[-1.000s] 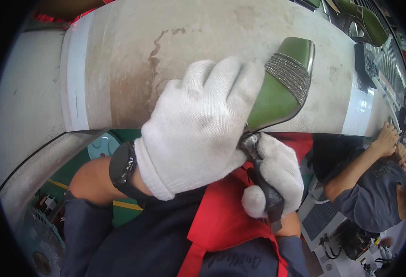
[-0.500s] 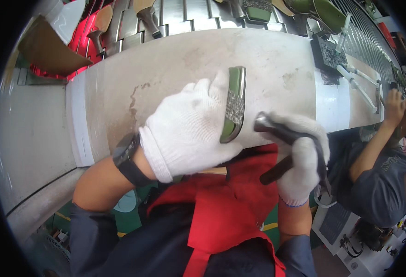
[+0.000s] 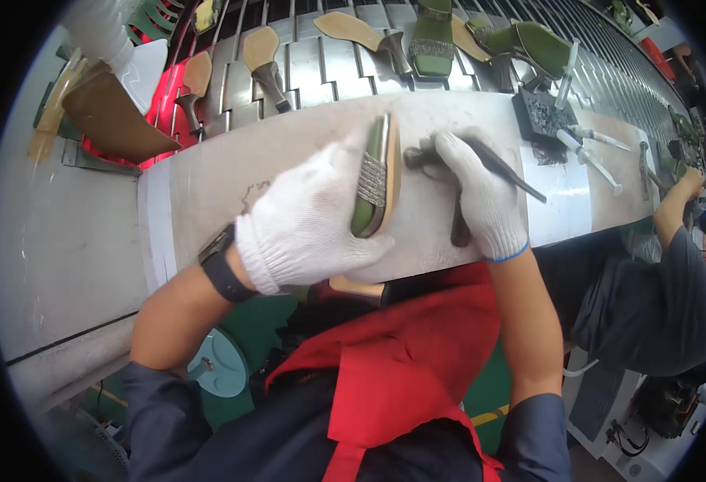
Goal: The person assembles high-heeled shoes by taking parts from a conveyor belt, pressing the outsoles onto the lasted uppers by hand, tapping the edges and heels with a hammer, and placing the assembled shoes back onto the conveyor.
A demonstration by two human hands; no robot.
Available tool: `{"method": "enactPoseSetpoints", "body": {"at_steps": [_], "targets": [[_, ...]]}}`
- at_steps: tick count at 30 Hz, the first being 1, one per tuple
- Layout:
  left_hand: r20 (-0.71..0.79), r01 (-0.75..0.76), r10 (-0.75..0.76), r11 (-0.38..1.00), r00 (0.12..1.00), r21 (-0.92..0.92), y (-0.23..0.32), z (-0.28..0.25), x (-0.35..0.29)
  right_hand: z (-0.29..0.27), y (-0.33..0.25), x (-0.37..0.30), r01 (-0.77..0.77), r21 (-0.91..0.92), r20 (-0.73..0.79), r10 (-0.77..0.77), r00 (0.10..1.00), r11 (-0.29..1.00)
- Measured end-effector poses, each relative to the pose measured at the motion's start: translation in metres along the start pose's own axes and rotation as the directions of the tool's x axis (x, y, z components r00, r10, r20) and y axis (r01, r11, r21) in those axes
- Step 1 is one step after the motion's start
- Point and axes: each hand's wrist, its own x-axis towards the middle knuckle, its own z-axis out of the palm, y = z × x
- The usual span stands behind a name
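My left hand (image 3: 317,213), in a white knit glove, holds a green sandal (image 3: 373,181) with a sparkly grey band across it. The sandal stands on edge above the bench, its tan sole (image 3: 392,165) turned toward the right; the fingers behind it are partly hidden. My right hand (image 3: 485,197), gloved too, is closed round a dark hammer (image 3: 423,156). The hammer's round face points at the sole, a short gap away. Its brown handle shows below the hand, and a thin dark end sticks out to the right. Both are slightly blurred.
The pale bench (image 3: 224,185) lies under my hands. Beyond it, a slatted metal conveyor (image 3: 304,72) carries several tan-soled and green shoes. A black block (image 3: 542,112) and white syringe-like applicators (image 3: 590,161) sit at right, near a co-worker's arm (image 3: 674,213). A brown curved sheet (image 3: 116,116) stands at left.
The sandal has turned so its tan sole now faces right, and my left hand has shifted slightly left. My right hand has moved up and forward with the hammer, nearer the sandal.
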Motion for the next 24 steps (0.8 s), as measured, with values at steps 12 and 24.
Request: {"method": "enactPoseSetpoints", "body": {"at_steps": [12, 24], "targets": [[-0.408, -0.475, 0.352, 0.842, 0.842, -0.254, 0.045, -0.013, -0.013, 0.016, -0.080, -0.121, 0.594, -0.036, 0.049, -0.592, 0.804, 0.804], [-0.562, -0.581, 0.447, 0.810, 0.696, -0.075, 0.055, 0.020, -0.041, 0.031, -0.150, -0.153, 0.101, -0.278, 0.020, -0.099, 0.995, 0.955]]}}
